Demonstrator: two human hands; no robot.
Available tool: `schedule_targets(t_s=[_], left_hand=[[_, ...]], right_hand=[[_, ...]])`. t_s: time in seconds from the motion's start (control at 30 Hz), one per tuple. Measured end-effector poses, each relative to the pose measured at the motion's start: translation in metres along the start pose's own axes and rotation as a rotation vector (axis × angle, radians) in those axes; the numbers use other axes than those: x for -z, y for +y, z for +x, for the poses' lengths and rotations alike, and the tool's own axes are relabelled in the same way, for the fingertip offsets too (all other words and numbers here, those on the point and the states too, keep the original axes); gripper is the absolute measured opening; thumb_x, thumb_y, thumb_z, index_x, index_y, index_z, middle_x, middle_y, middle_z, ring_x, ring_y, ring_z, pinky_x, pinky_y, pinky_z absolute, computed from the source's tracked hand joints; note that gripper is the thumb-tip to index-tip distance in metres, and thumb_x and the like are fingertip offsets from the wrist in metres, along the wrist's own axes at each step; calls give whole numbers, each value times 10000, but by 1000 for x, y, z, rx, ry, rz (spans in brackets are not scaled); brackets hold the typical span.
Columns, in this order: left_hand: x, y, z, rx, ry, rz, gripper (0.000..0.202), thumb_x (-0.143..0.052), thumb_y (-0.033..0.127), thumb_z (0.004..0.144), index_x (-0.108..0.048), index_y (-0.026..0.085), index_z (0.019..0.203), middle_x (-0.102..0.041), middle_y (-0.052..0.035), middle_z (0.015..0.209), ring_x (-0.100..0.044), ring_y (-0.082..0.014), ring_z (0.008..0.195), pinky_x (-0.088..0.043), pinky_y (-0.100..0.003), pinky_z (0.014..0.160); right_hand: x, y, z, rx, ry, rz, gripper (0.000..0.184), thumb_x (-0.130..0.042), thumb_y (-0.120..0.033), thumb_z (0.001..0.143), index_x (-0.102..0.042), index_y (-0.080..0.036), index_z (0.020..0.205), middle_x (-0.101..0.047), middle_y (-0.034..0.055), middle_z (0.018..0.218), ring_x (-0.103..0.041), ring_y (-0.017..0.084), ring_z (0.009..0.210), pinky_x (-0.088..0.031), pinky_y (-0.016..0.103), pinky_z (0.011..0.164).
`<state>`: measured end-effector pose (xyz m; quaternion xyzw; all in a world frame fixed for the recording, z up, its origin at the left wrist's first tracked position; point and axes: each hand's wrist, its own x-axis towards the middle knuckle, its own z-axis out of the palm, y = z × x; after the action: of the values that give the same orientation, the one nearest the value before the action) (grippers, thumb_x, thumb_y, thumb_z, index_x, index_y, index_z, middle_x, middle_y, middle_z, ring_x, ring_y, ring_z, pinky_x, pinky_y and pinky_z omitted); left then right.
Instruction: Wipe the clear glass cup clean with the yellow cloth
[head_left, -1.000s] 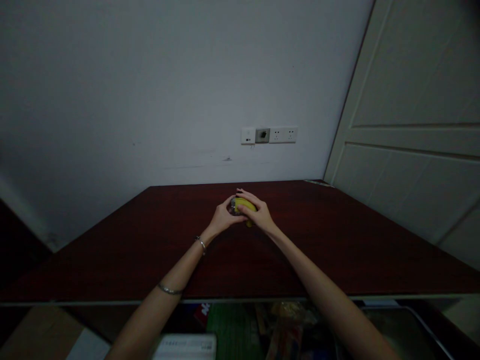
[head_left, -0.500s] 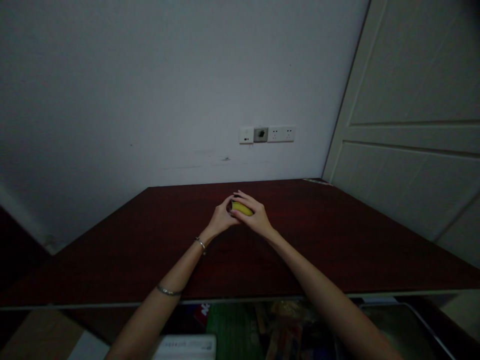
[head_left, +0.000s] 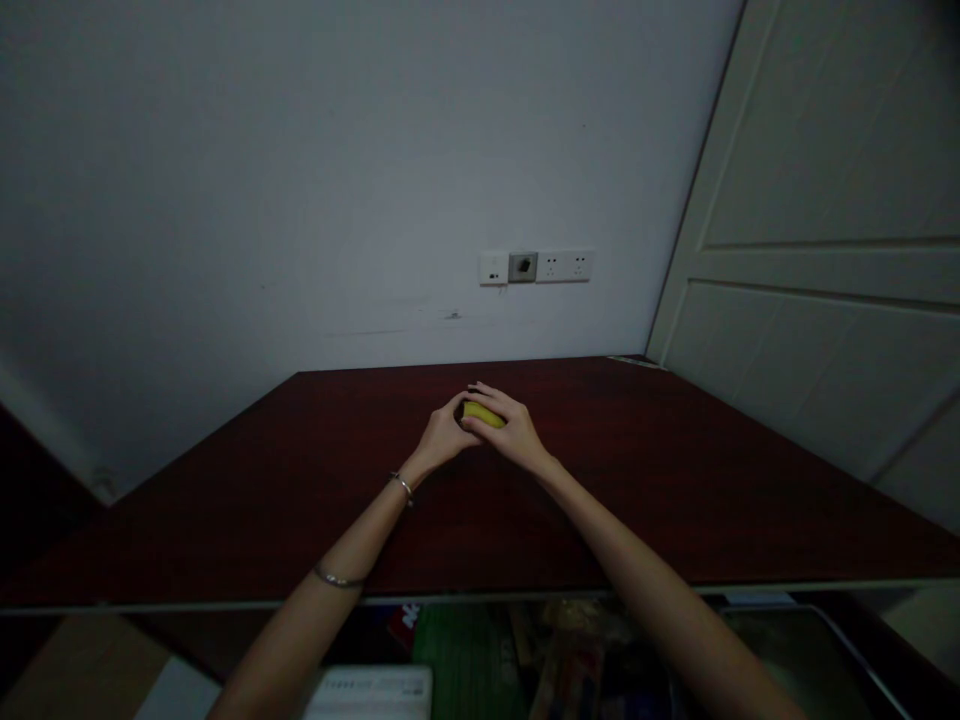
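Note:
A small yellow object with a dark left end [head_left: 484,413] is held up between both hands above the table. My left hand [head_left: 441,436] is closed about its dark end, with a bracelet at the wrist and a band further up the forearm. My right hand [head_left: 516,432] wraps around the yellow part, thumb below and fingers over the top. Much of the object is hidden by the fingers, so its kind cannot be made out.
The dark red table [head_left: 300,500] meets a pale wall with a row of sockets [head_left: 536,267]. A panelled door [head_left: 825,300] stands at the right. Below the front edge lie a white box [head_left: 371,693], a green item [head_left: 469,665] and a dark tray [head_left: 802,660].
Both hands keep their grip on the yellow object, with barely any shift in the fingers. The camera view has tilted very slightly.

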<state>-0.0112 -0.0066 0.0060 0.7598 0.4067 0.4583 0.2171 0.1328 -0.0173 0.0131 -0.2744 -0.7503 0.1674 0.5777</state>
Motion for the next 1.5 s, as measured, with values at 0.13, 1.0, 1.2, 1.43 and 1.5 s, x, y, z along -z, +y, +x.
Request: schedule_targets(t_s=[0.13, 1.0, 1.2, 1.43, 1.5], left_hand=[[-4, -3, 1, 35, -13, -117, 625, -743, 265, 554, -543, 133, 1132, -652, -73, 963, -603, -191, 828, -474, -280, 724], [-4, 0, 2, 53, -31, -377, 568, -728, 287, 602, -536, 101, 1103, -633, -103, 1008, -603, -201, 876, -476, -303, 775], [-1, 11, 0, 53, -71, -396, 548, -737, 312, 583, -552, 110, 1058, -641, -84, 967, -600, -190, 846, -468, -289, 767], [1, 4, 0, 105, -64, -519, 471, -648, 409, 673, -548, 132, 1041, -614, -54, 881, -562, -128, 713, -450, -201, 585], [-2, 0, 0, 161, -64, -586, 472, -615, 467, 685, -543, 122, 999, -579, -31, 766, -505, -86, 563, -383, -165, 433]], right_hand=[[0, 6, 4, -158, 84, 75, 366, -619, -350, 732, -631, -204, 1067, -623, 72, 1126, -567, 208, 1059, -429, 362, 942], [5, -6, 4, -60, 74, 169, 338, -634, -324, 720, -643, -244, 1048, -576, 47, 1205, -520, 203, 1128, -371, 363, 1001], [3, 0, 6, -248, 167, 261, 375, -566, -399, 765, -627, -200, 1076, -631, 66, 1117, -583, 212, 1028, -439, 358, 925], [2, 3, 5, -221, 210, 213, 425, -528, -432, 787, -582, -197, 1137, -586, 80, 1184, -543, 215, 1086, -407, 381, 965], [4, -1, 4, -131, 191, 125, 435, -547, -408, 783, -551, -218, 1174, -518, 76, 1264, -475, 214, 1167, -359, 390, 1009]])
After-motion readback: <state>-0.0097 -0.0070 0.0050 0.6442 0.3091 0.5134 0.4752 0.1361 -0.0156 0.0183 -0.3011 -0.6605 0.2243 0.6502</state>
